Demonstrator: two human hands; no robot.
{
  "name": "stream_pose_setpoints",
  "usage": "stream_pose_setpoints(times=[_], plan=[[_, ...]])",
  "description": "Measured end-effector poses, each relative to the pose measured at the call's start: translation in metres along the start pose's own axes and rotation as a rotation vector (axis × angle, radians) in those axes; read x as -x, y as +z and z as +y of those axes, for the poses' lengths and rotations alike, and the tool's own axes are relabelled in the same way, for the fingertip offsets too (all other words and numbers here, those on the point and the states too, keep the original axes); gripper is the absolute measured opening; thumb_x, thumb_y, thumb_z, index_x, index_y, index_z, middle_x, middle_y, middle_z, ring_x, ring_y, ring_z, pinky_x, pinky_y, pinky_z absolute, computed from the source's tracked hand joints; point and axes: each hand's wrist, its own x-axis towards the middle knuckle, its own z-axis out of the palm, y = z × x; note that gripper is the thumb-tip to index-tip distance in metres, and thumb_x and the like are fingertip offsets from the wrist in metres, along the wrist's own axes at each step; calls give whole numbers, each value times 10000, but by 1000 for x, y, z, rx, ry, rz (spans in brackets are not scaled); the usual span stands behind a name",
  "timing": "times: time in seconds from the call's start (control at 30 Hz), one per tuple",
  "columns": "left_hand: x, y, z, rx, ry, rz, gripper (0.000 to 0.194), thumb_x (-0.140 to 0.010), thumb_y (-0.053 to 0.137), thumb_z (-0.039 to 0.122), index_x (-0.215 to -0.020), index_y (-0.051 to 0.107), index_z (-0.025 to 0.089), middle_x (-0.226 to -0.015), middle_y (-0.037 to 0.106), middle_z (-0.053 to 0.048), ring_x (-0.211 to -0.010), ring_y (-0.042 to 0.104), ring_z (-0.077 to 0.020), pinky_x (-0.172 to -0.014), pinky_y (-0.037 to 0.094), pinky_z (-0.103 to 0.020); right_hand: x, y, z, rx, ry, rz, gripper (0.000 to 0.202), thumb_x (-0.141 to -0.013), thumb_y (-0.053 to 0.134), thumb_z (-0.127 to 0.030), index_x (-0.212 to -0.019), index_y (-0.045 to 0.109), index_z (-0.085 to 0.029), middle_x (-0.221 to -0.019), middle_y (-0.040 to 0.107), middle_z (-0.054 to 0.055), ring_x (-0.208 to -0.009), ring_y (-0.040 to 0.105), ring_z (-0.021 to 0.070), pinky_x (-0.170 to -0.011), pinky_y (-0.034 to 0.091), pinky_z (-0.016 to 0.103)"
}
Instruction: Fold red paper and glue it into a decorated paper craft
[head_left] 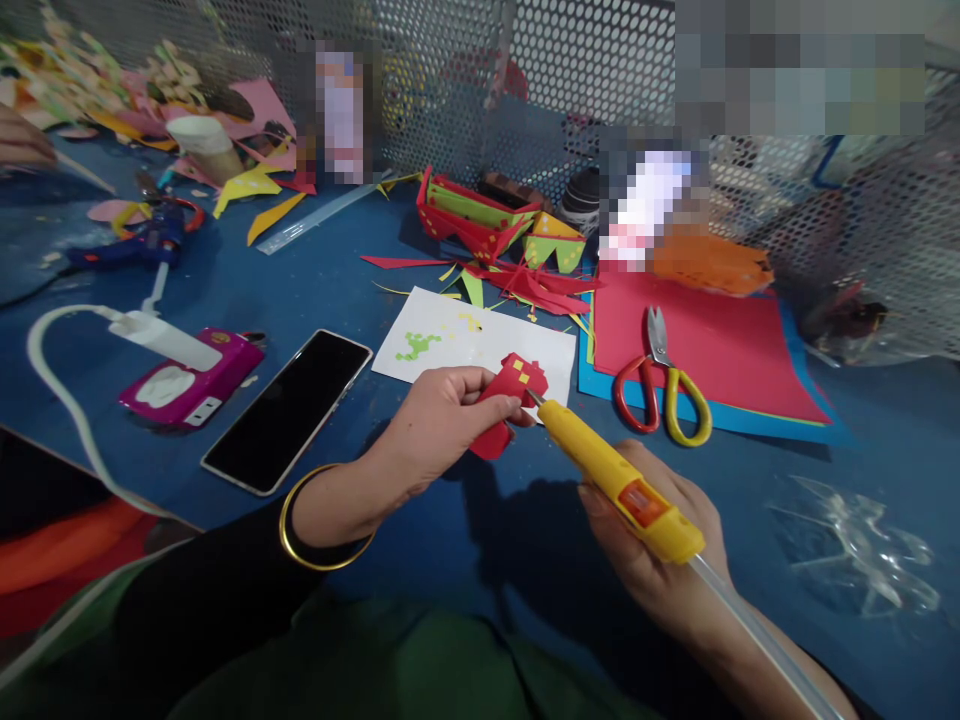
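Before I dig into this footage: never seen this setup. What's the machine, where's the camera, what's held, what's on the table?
No machine here: each grip is simply a person's bare hand. There is one picture, from a camera worn on that person's head, looking forward and down.

The left hand pinches a red cut-out bearing small yellow squares. The right hand holds a yellow glue gun, its nozzle at the cut-out; I can't tell whether they touch.

On the blue table, a white sheet with green and yellow bits lies just beyond the left hand. A phone lies to the left; scissors lie to the right, partly over stacked coloured sheets. At the far left edge is another person's hand.
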Motion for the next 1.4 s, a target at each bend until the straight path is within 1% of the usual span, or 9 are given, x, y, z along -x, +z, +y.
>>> stream_pose_setpoints(times=[0.4, 0.93, 1.07, 1.23, 1.4], plan=[[0, 1, 0, 3, -15, 4, 170, -836, 764, 316, -885, 767, 154, -871, 808, -57, -740, 716, -135, -691, 526, -231, -1, 0, -1, 42, -25, 24, 243, -1004, 527, -354, -802, 473, -231, -663, 489, -51, -517, 476, 87, -485, 364, 220], [0, 0, -2, -21, 10, -4, 220, -840, 759, 348, -934, 788, 151, -908, 811, -78, -793, 728, -161, -721, 535, -249, -2, 0, -1, 65, -19, 24, 273, -1006, 519, -370, -782, 437, -240, -626, 452, -63, -474, 437, 82, -452, 336, 215], [0, 0, -2, -16, 1, -5, 225, -838, 763, 348, -945, 786, 150, -914, 812, -79, -798, 730, -162, -720, 536, -248, -1, -1, -1, 66, -27, 26, 278, -1009, 518, -373, -782, 433, -238, -639, 449, -63, -487, 441, 79, -465, 341, 211], [0, 1, -1, -10, -3, 5, 199, -832, 769, 332, -915, 780, 151, -894, 812, -70, -779, 727, -153, -713, 534, -239, 0, -2, -1, 65, -19, 22, 276, -1005, 523, -376, -782, 438, -237, -636, 445, -64, -484, 439, 79, -467, 341, 212], [1, 1, 0, -12, -5, 7, 200, -834, 763, 336, -905, 780, 150, -896, 812, -75, -778, 731, -163, -717, 545, -253, -1, -1, -1, 72, -18, 26, 275, -1005, 524, -373, -781, 436, -239, -633, 448, -64, -481, 442, 80, -464, 337, 215]])
